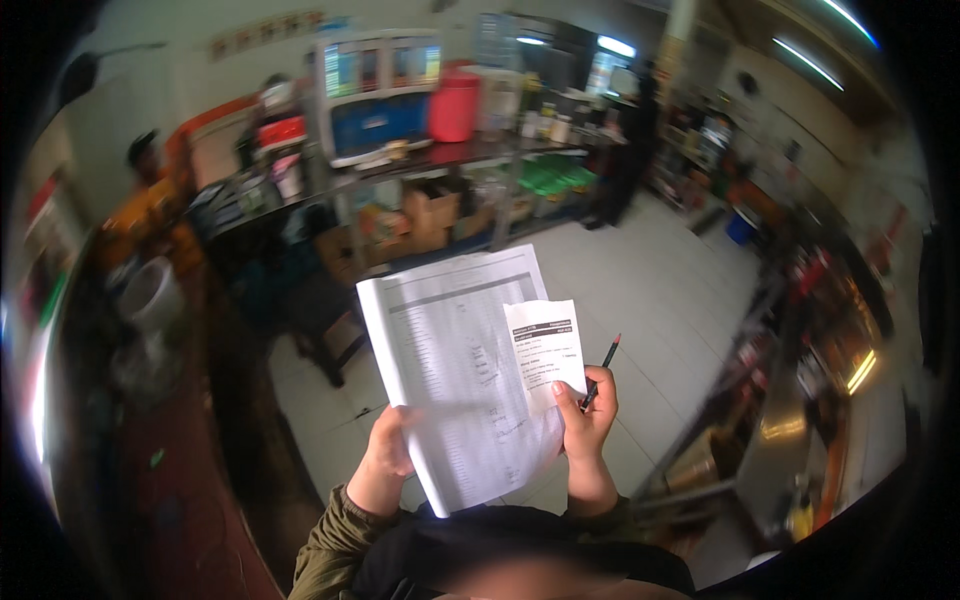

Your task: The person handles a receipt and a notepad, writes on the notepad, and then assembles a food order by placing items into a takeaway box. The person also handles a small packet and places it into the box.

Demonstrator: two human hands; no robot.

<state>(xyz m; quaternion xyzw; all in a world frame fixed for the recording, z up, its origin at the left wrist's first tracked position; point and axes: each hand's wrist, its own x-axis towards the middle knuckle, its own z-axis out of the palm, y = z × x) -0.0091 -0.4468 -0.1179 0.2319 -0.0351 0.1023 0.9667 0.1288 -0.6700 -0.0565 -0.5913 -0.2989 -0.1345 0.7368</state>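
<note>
I hold a stack of white printed sheets (440, 380), rolled back along its left edge, in front of me. My left hand (390, 440) is closed on that left edge near the bottom. My right hand (590, 425) is closed at the right side, its thumb pressing a small printed slip (538, 335) over the sheets. A dark pencil (609, 355) with a red tip is also gripped in my right fingers, pointing up to the right.
Ahead stands a long cluttered shelf table (450, 152) with a red container (454, 105) and boxes. A person in orange (145, 210) is at left, another in dark clothing (625, 160) farther back. Counters (150, 520) flank me over a tiled floor (660, 310).
</note>
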